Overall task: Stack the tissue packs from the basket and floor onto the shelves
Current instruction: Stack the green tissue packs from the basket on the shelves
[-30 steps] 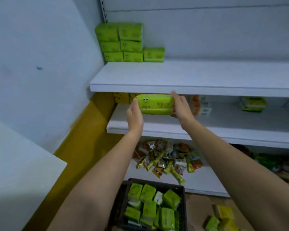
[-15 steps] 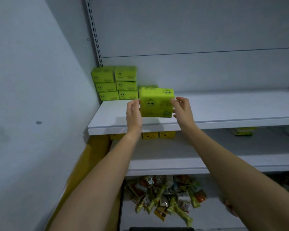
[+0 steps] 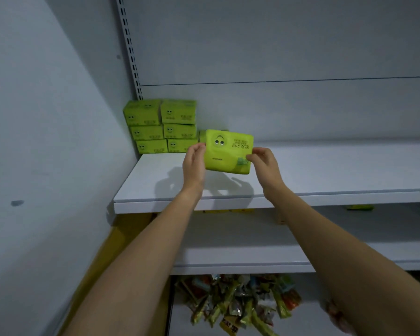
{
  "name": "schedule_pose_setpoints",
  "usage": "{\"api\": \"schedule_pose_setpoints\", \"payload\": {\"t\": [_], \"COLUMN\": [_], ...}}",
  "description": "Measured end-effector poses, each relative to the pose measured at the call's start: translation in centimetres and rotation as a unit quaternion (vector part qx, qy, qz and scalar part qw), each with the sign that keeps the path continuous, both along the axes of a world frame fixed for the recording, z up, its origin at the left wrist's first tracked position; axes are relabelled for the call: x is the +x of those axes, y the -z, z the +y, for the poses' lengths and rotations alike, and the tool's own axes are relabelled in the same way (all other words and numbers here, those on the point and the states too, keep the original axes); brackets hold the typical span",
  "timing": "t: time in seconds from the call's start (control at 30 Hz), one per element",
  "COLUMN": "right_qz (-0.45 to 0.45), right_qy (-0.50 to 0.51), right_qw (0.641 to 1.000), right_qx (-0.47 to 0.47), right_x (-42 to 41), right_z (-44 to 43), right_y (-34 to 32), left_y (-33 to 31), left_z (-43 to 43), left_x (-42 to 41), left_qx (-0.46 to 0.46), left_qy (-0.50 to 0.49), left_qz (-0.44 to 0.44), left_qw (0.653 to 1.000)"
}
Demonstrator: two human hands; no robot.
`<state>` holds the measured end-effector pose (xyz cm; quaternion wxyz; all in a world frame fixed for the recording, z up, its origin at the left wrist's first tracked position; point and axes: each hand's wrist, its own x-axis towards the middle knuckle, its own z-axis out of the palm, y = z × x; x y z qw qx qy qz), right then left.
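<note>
Pinching a green tissue pack point(image 3: 228, 152) by its two short ends, the left hand point(image 3: 193, 167) and right hand point(image 3: 264, 167) hold it tilted just right of the stack point(image 3: 160, 127), off the shelf point(image 3: 337, 170) under that stack. It hides most of a lone pack point(image 3: 202, 137) beside the stack.

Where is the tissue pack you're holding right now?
Head view, centre: the tissue pack is held between the left hand and right hand just above the upper shelf, right of the stacked packs.

wall point(image 3: 46, 141): pale grey | upright point(image 3: 130, 52): slotted | skirting point(image 3: 107, 253): yellow | light: dim
</note>
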<state>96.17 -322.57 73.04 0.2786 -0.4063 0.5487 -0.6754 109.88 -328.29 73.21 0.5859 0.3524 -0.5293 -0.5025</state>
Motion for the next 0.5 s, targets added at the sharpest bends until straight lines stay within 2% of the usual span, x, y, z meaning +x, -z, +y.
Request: {"api": "schedule_pose_setpoints", "payload": {"t": [0.1,0.23,0.4,0.5], "right_qz": [-0.030,0.030,0.052,0.092], "right_qy": [-0.058,-0.098,-0.092,-0.093], "right_qw": [0.998,0.995,0.994,0.991], "right_qx": [0.017,-0.011,-0.012,-0.015], "right_x": [-1.7,-4.1,-7.1,-7.9], "right_z": [-2.3,-6.6,-13.1,-17.0], "right_y": [-0.5,-1.3,-2.2,-2.1], "left_y": [-1.0,-1.5,-2.1,-1.4], "left_z": [-2.3,-6.6,-11.3,-14.4], "left_x": [-2.1,-4.7,-7.9,-8.9], "left_qx": [-0.017,-0.026,-0.041,-0.039], "left_qy": [0.022,-0.024,-0.075,-0.090], "left_qz": [-0.026,-0.122,-0.111,-0.144], "left_qw": [0.999,0.992,0.990,0.985]}}
